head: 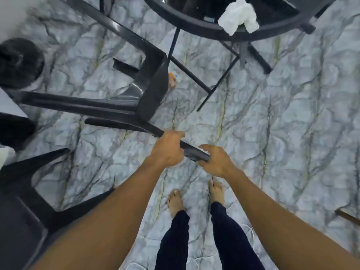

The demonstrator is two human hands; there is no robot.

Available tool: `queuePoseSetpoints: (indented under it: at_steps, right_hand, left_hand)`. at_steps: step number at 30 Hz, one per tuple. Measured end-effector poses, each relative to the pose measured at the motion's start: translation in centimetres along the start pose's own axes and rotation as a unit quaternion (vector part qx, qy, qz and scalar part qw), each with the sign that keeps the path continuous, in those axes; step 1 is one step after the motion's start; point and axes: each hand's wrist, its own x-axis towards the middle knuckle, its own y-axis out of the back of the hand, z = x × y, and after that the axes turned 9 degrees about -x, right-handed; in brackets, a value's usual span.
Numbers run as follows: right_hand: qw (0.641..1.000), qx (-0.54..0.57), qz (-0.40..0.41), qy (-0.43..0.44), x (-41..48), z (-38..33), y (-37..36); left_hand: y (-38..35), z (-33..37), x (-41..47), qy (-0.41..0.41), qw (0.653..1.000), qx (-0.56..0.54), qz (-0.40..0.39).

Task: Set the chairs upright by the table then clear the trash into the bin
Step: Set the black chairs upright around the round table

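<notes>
Step in hand: righting the first chair (153, 88), which lies tipped on the floor at centre left of the frame, just short of the desk (194, 26) along the top edge. Trash not yet begun.

Your left hand (167, 151) grips the raised chair leg (124, 124), fingers curled right round it. Your right hand (217, 163) takes the free end of the same leg, thumb on top, fingers tucked beneath.

Next move, as I judge it: lever the leg so the chair swings onto its feet. Expect weight at the far end, and mind your bare toes, which stand close below.

A second chair (23, 215) lies tipped at lower left, waiting its turn.

Trash noted: white crumpled paper (238, 15) on the desk rim, upper right; a small orange-and-white wrapper (173, 79) on the floor beside the first chair.

Surface: glossy grey marble-veined floor (292, 123). A white cable (251, 236) trails by your legs. A dark round shape (19, 63) sits at the left edge, perhaps the bin, but too blurred to tell
</notes>
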Motion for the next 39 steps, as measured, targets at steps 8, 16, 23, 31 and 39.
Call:
queuePoseSetpoints:
  at_steps: [8, 16, 23, 31, 39]
  right_hand:
    - [0.999, -0.029, 0.014, -0.039, 7.9, 9.1, -9.0]
    - [0.998, -0.038, 0.028, -0.031, 10.2, 12.4, -11.0]
    - [0.998, -0.034, 0.046, -0.002, 6.8, 8.9, -8.6]
    - [0.983, 0.01, 0.175, 0.06, 0.9, 0.5, -2.1]
    - [0.97, 0.151, 0.179, 0.063, -3.3, -6.6, 1.4]
  left_hand:
    - [-10.3, -5.1, 8.1, -0.093, 0.972, 0.199, -0.082]
    - [-13.6, -5.3, 10.8, -0.12, 0.932, 0.324, -0.109]
    - [-10.0, -4.0, 7.8, -0.109, 0.938, 0.318, -0.084]
    - [-3.5, 0.5, 2.9, -0.166, 0.973, 0.158, 0.037]
    - [8.7, 2.0, -1.7, -0.178, 0.976, 0.039, 0.122]
